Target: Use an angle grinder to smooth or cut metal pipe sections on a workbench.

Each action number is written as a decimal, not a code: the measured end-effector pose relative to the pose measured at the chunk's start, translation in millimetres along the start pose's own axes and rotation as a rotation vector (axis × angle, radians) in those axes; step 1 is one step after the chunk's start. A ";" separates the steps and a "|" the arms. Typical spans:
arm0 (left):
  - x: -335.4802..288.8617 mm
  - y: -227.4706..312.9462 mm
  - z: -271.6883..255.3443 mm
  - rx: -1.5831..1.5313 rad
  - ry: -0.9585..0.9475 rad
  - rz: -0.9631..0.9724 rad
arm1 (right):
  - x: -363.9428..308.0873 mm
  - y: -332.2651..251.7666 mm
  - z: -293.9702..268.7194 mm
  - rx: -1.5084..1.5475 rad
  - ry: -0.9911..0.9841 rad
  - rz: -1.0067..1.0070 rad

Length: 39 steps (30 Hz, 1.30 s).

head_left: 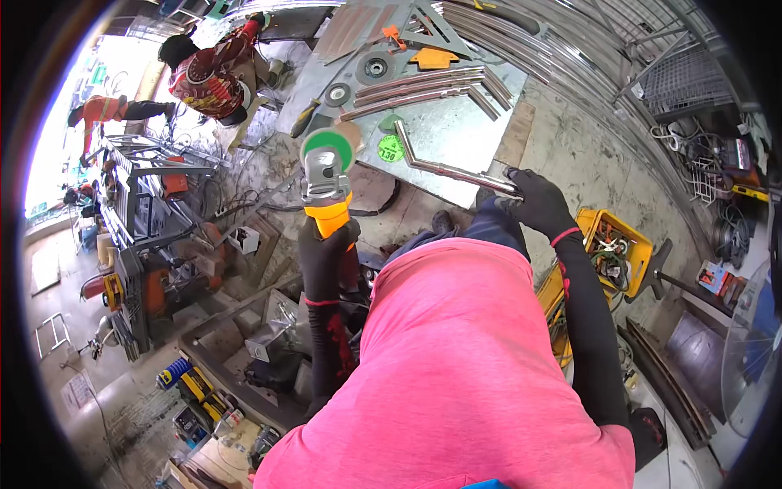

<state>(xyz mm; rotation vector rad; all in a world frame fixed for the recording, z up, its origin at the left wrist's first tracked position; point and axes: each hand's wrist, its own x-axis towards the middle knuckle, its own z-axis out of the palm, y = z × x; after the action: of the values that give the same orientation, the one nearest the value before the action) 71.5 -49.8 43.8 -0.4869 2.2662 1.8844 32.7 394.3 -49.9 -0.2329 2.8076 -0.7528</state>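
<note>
My left hand (324,259), gloved in black, is wrapped round the yellow body of an angle grinder (327,183), held upright with its green disc (342,147) at the table's near left corner. In my gloved right hand (542,204) is one end of a bent shiny metal tube (444,169), which lies across the near edge of the metal-topped table (468,134). Between grinder and tube sits a green round disc (391,148). Several similar bent tubes (423,88) are grouped beyond it, beside two grinding discs, the larger one (375,68) farther back.
An orange flat piece (433,59) and a triangular metal plate (436,31) lie at the table's far side. Long tubes (521,49) are stacked behind. Yellow crates (619,248) with cables stand at my right. A person (199,77) crouches at far left, near metal frames (142,191).
</note>
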 end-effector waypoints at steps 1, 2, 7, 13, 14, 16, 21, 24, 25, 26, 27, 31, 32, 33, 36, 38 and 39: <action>-1.7 -1.9 4.0 -0.019 0.015 0.001 | 1.6 1.6 7.0 0.008 -0.003 -0.001; -3.0 -3.2 7.1 -0.038 0.030 0.001 | 3.2 4.4 11.6 0.015 -0.006 -0.003; -15.4 -4.7 12.3 -0.043 0.022 -0.005 | 2.3 -5.0 14.3 0.086 -0.060 0.103; -17.7 -26.5 9.8 -0.074 0.051 -0.016 | -8.8 19.7 19.8 0.569 -0.320 0.169; -17.8 -30.1 9.0 -0.085 0.064 -0.017 | -9.4 20.4 17.0 0.641 -0.358 0.181; -16.5 -33.1 4.8 -0.104 0.075 -0.005 | -8.4 23.6 7.6 0.696 -0.404 0.187; -12.2 -33.7 0.0 -0.147 0.076 0.008 | 4.1 18.5 -21.8 0.586 -0.472 0.233; -12.5 -33.8 0.2 -0.177 0.077 0.007 | 14.6 1.5 -40.2 0.208 -0.376 0.105; -13.6 -33.3 0.1 -0.188 0.080 0.003 | 19.3 -11.5 -47.9 0.034 -0.317 0.042; -14.9 -33.5 -0.1 -0.200 0.084 -0.001 | 24.1 -18.1 -51.5 -0.139 -0.256 -0.023; -14.6 -33.1 1.0 -0.198 0.084 -0.001 | 28.2 -14.0 -46.6 -0.196 -0.197 -0.079; -15.5 -32.7 1.1 -0.196 0.087 -0.013 | 52.4 -14.2 -30.6 -0.173 -0.148 -0.220; -16.5 -32.5 1.7 -0.199 0.088 -0.019 | 58.3 -15.8 -28.0 -0.165 -0.128 -0.228; -17.3 -33.6 1.3 -0.181 0.083 -0.001 | 64.5 -18.2 -25.6 -0.157 -0.111 -0.236; -20.4 -38.6 1.5 -0.149 0.085 0.035 | 82.5 -23.9 -22.2 -0.179 -0.065 -0.219; -23.5 -41.5 3.5 -0.160 0.109 0.039 | 90.9 -27.4 -21.0 -0.232 0.021 -0.200; -24.5 -39.0 5.4 -0.166 0.099 0.039 | 95.0 -25.6 -20.7 -0.214 0.010 -0.197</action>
<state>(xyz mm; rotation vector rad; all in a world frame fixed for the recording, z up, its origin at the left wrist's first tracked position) 107.3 -47.0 14.5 -0.5746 2.2040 2.1240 -61.5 362.2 -36.0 -0.5498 2.9031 -0.4909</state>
